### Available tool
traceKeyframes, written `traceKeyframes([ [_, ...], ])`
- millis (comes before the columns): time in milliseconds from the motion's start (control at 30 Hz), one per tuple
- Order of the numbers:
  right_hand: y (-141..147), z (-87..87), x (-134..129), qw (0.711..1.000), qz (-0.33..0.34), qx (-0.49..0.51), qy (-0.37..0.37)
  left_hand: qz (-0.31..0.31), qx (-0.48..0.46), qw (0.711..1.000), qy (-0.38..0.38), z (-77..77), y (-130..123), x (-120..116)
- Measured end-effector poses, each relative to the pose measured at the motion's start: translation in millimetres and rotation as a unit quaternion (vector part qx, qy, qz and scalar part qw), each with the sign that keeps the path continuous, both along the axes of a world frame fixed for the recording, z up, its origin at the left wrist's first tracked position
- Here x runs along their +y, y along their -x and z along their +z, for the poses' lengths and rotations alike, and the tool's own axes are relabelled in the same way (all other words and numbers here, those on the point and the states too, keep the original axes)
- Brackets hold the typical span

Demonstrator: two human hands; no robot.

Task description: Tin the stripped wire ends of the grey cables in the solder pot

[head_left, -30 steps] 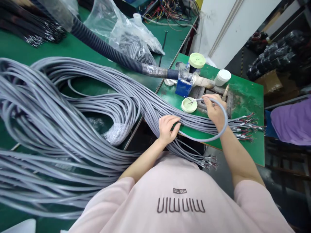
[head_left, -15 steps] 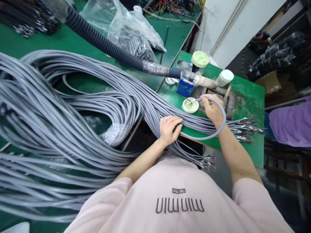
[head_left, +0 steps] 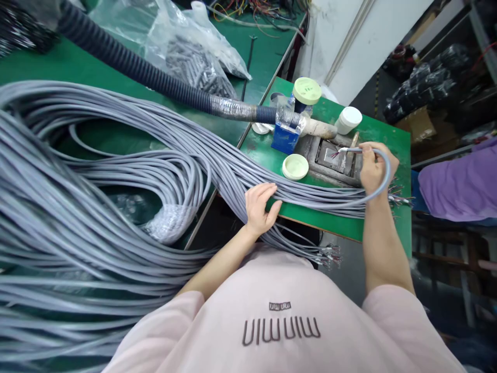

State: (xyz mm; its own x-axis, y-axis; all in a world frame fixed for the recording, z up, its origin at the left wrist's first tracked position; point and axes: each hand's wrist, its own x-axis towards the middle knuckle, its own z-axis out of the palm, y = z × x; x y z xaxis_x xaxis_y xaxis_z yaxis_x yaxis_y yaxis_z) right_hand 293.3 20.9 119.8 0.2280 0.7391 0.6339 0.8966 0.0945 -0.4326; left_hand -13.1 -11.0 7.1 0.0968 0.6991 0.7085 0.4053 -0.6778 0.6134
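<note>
Between the thumb and fingers of my right hand (head_left: 375,168) is the end of a grey cable (head_left: 386,173), bent in a loop. Its thin bare-ended wires point left, over the silvery square of a solder pot (head_left: 334,157). My left hand (head_left: 261,210) rests on the near edge of the grey cable bundle (head_left: 310,196), fingers apart and thumb spread. Left of the pot sits a shallow pale-green dish (head_left: 295,167). More stripped cable ends (head_left: 329,255) hang by my shirt.
A ribbed hose (head_left: 155,67) crosses to a nozzle beside a blue box (head_left: 284,138). Behind are a lidded jar (head_left: 306,92) and a white tub (head_left: 348,120). Coiled cables (head_left: 97,207) cover the left. A person in purple (head_left: 458,181) is at right.
My right hand has moved right, carrying the cable's wire ends from the pale-green dish to above the pot. My left hand stays on the bundle. The view has shifted slightly.
</note>
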Motion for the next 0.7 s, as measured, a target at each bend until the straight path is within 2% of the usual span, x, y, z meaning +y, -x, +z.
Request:
traceKeyframes([
  [100, -23.7, -13.6, 3.8, 1.0, -0.023, 0.003, 0.0, 0.007, 0.003, 1.0, -0.007, -2.4, -0.3, 0.7],
  [233, -38.5, -28.8, 12.5, 1.0, -0.029, 0.003, -0.005, 0.009, 0.014, 1.0, -0.011, -3.4, -0.5, 1.1],
  [700, -48.0, -51.6, 27.3, 0.998, -0.05, -0.005, 0.035, 0.005, 0.014, 1.0, -0.022, -3.8, -1.8, 1.0],
])
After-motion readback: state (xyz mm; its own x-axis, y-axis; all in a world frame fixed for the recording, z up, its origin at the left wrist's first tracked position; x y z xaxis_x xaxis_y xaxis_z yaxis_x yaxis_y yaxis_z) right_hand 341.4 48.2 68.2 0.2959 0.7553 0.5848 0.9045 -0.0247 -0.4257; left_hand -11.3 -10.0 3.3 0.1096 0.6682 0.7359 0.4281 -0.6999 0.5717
